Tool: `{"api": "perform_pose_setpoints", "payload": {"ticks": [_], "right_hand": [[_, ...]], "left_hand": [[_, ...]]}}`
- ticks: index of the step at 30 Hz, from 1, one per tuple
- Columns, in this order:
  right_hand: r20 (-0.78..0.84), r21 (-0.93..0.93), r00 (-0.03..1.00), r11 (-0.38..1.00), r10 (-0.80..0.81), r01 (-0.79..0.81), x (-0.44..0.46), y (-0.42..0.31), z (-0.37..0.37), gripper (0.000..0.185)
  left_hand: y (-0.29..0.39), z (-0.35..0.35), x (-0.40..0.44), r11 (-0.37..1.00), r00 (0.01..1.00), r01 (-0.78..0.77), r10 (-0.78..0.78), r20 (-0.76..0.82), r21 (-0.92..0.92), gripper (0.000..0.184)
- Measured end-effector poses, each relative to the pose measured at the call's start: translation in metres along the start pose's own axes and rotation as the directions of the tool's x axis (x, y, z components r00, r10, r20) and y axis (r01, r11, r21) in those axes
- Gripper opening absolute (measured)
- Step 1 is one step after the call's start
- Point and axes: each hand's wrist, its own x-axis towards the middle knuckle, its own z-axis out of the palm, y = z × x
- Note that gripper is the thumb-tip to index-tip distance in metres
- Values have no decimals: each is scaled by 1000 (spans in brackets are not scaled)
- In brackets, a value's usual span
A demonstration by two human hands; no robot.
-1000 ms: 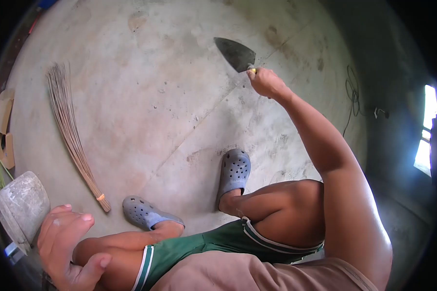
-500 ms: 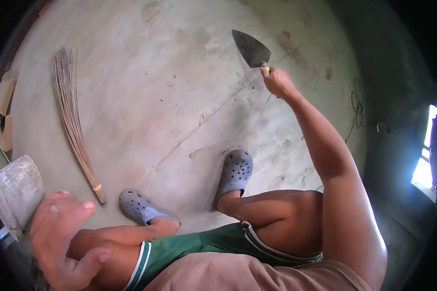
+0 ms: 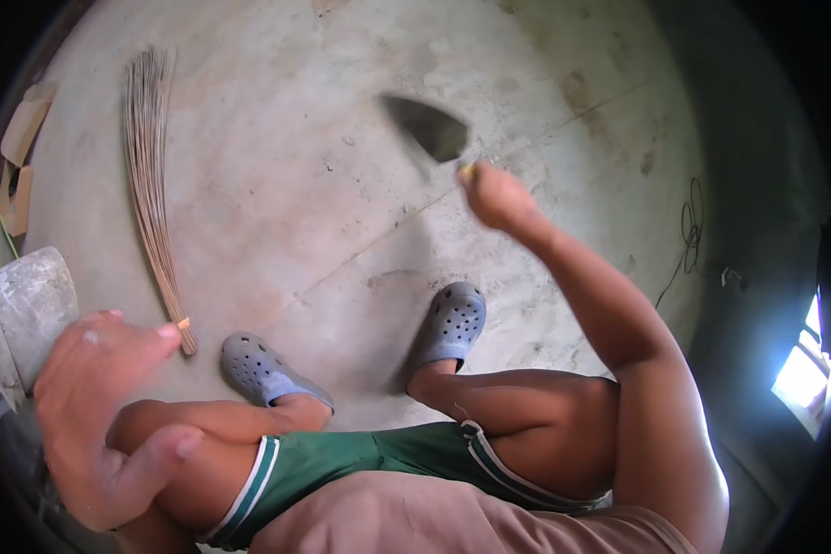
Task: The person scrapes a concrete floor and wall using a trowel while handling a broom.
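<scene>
My right hand (image 3: 497,197) is wrapped round the yellow handle of a trowel (image 3: 427,127), whose dark pointed blade is tilted toward the upper left over the concrete floor (image 3: 277,185). The blade is slightly blurred. At the lower left, my left hand (image 3: 102,411) is raised near my knee, thumb and fingers apart and nothing between them. A stick broom (image 3: 150,175) lies on the floor beyond my left hand, its bound end toward me.
A grey bucket (image 3: 33,297) stands at the left edge, with green stalks and an open cardboard box (image 3: 25,125) beyond it. My grey clogs (image 3: 454,323) are on the floor. A thin cable (image 3: 690,226) lies near the dark wall at right.
The trowel and my right hand have moved left and toward me since half a second ago. The view has shifted, so the broom and bucket appear higher. My left hand stays open.
</scene>
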Motion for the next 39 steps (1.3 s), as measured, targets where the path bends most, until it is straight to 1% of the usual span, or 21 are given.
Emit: {"api": "perform_pose_setpoints", "payload": {"ticks": [3,5,7,10,13,14,15,17,19,22,23,25,26,27,29,30,31,33,34,35,39], "right_hand": [[225,-86,967,986,-121,144,-31,-53,-9,52],[137,-160,981,974,-141,162,-13,-43,-21,50],[-66,-92,993,991,-101,95,10,-17,-21,50],[-99,-88,994,995,-52,43,12,-9,-21,48],[106,-141,980,973,-167,182,-24,-44,-6,47],[95,-144,991,983,-99,112,-23,-48,-17,47],[43,-181,986,969,-162,167,-12,-37,-26,47],[-41,-127,993,986,-111,105,19,-19,-29,46],[-108,-120,984,984,-145,132,11,-16,-28,46],[199,-142,979,987,-48,78,-20,-45,-12,49],[219,-137,959,968,-177,210,-32,-48,-12,50],[229,-144,967,978,-114,149,-23,-53,-31,50],[121,-152,987,980,-107,125,-7,-35,-21,51],[23,-109,998,992,-61,63,7,-27,-20,49],[10,-93,998,993,-68,69,16,-8,-30,48],[38,-90,999,996,14,-11,8,-14,-28,49],[22,-110,999,993,-42,44,-4,-20,-15,50],[275,-178,958,975,-78,130,-36,-42,-11,50],[260,-92,949,974,-179,209,-45,-42,-8,49],[265,-87,949,976,-173,202,-43,-40,-11,49],[20,-8,999,999,38,-38,11,39,-33,56]], "left_hand": [[1,2,7,999,997,3,0,-76,33,57],[1,0,6,1000,996,11,-10,-88,12,57],[5,-1,0,999,1000,23,-23,-8,-37,61],[8,0,-7,999,1000,8,-8,6,-39,60],[8,-2,-6,998,998,56,-56,-31,-1,60],[8,-3,-4,997,996,75,-74,-44,14,59],[8,-1,2,997,995,72,-73,-66,-17,60],[7,-1,2,995,993,83,-87,-79,-49,60],[7,-3,1,1000,1000,19,-19,22,8,62],[4,-2,-7,1000,1000,1,-1,7,-26,62],[5,-2,-8,999,1000,-1,1,3,-37,62],[5,-3,-5,999,997,27,-23,-80,44,57],[3,-4,-5,997,993,43,-35,-109,69,55],[2,-5,-6,998,997,41,-38,-65,39,58],[1,-5,-5,1000,1000,29,-28,-12,9,62],[2,-5,-7,1000,1000,28,-28,14,-5,63],[1,-6,-9,1000,999,23,-23,27,-17,63],[1,-6,-13,1000,1000,22,-22,13,-2,63],[0,-7,-13,1000,1000,23,-23,9,9,63],[0,-9,-13,1000,1000,24,-24,5,21,63],[1,-8,-16,1000,999,9,-9,42,-3,63]]}}
